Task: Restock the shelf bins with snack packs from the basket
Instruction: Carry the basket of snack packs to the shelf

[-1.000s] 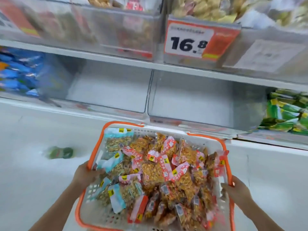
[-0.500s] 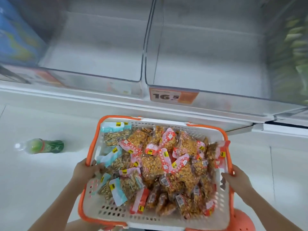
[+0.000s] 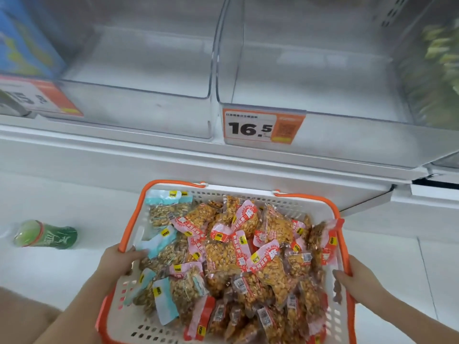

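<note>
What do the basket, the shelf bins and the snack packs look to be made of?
Basket: moulded plastic, matte white with an orange rim; slotted walls suggest it.
Bins: clear rigid plastic, likely acrylic; see-through walls with glossy edges.
Snack packs: thin glossy plastic film, clear over the contents, with printed pink or teal ends.

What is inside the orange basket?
The basket holds a heap of snack packs: pink ones filled with orange nuts, and blue ones on the left. Whatever lies under the heap is covered.
</note>
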